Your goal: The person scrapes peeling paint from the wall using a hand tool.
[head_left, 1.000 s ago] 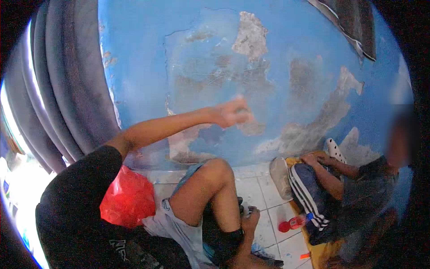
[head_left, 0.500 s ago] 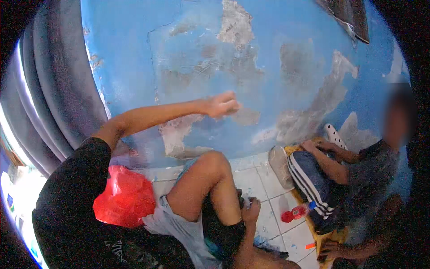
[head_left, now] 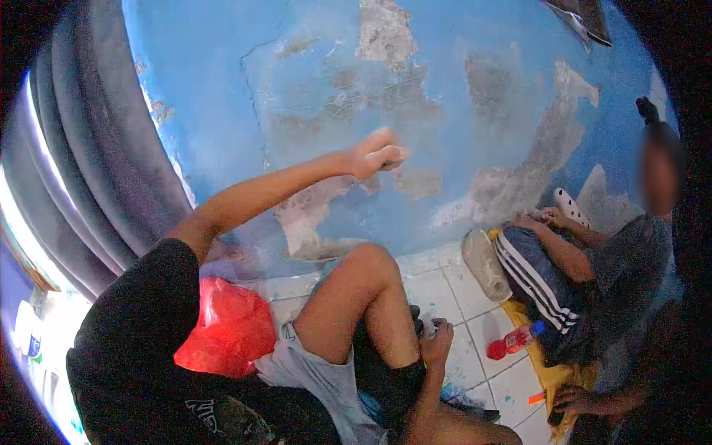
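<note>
My left hand [head_left: 380, 153] is at the end of my outstretched arm, against or just before the blue wall [head_left: 311, 215]. Its fingers are curled closed, and whatever they may hold is hidden. Around it the paint is scraped and grey patches [head_left: 419, 182] show. Low beside my bent knee, my right hand [head_left: 437, 343] is closed, with a small pale bit at its fingertips that I cannot make out. A red plastic bag [head_left: 230, 330] lies by my left side, next to my grey shorts [head_left: 315, 386].
Grey curtains [head_left: 96, 148] hang at the left. To the right, a person in striped dark trousers [head_left: 538, 274] sits on yellow cloth [head_left: 545, 378]. A red bottle with a blue cap [head_left: 515, 340], an orange strip [head_left: 536, 398] and blue paint flakes [head_left: 463, 378] lie on white tiles [head_left: 475, 297].
My left hand has moved slightly up along the wall, still closed. The whole view has shifted a little. At the right, the seated person's far hand has lifted slightly.
</note>
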`<state>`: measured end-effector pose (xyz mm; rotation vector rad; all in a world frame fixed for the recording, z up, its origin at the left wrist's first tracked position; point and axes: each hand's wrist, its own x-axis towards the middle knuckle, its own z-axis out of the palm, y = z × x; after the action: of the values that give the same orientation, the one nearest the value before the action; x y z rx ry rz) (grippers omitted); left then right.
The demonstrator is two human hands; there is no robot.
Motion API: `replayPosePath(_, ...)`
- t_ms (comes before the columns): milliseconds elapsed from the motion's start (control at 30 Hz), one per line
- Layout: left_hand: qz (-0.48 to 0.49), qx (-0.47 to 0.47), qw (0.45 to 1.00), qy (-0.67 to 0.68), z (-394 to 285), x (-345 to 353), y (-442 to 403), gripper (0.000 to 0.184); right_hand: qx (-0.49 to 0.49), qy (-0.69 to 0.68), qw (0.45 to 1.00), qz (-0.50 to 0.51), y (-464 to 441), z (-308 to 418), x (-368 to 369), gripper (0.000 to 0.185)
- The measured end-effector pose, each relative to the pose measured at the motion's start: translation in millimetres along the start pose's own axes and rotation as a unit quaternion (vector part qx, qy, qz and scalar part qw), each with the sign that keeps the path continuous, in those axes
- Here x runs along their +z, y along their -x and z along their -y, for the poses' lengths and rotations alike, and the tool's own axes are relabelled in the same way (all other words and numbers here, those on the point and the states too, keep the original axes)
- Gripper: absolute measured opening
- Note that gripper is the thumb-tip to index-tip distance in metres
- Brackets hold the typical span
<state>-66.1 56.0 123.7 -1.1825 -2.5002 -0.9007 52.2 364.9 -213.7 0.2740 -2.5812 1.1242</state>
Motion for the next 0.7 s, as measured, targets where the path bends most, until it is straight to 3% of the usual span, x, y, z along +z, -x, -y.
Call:
replayPosePath(133,-0.017,0.048,0.997,-0.061,-27,-7,-6,0.047,-0.049,-0.011,0.999,-0.02,1,-7,5,0.025)
replayPosePath(233,0.013,0.063,0.996,0.056,-28,-10,5,0.046,-0.058,0.018,0.998,-0.021,-1,-3,1,0.025)
replayPosePath(300,-0.157,0.078,0.982,-0.064,4,27,10,0.047,-0.063,0.019,0.998,-0.018,3,-10,8,0.024)
replayPosePath(333,-0.163,0.078,0.981,-0.068,-12,41,0,0.047,-0.068,0.02,0.997,-0.02,-2,-13,10,0.024)
replayPosePath(367,-0.347,0.2,0.909,-0.115,-37,55,-15,0.048,-0.071,0.019,0.997,-0.022,-5,-11,9,0.024)
replayPosePath(433,-0.505,0.311,0.79,-0.154,-47,42,-14,0.05,-0.045,0.001,0.999,-0.017,-1,-5,4,0.023)
replayPosePath(467,-0.287,0.223,0.931,-0.025,-39,6,-2,0.05,-0.038,-0.001,0.999,-0.021,-1,-6,6,0.023)
replayPosePath(500,-0.044,0.112,0.987,0.104,-34,-14,3,0.05,-0.063,0.002,0.997,-0.034,-2,-10,6,0.023)
replayPosePath(600,-0.032,0.024,0.997,0.064,-1,8,5,0.049,-0.089,0.0,0.996,-0.029,1,-11,8,0.023)
replayPosePath(700,-0.018,0.066,0.998,0.005,-16,3,10,0.048,-0.089,0.004,0.996,-0.032,-2,-14,4,0.023)
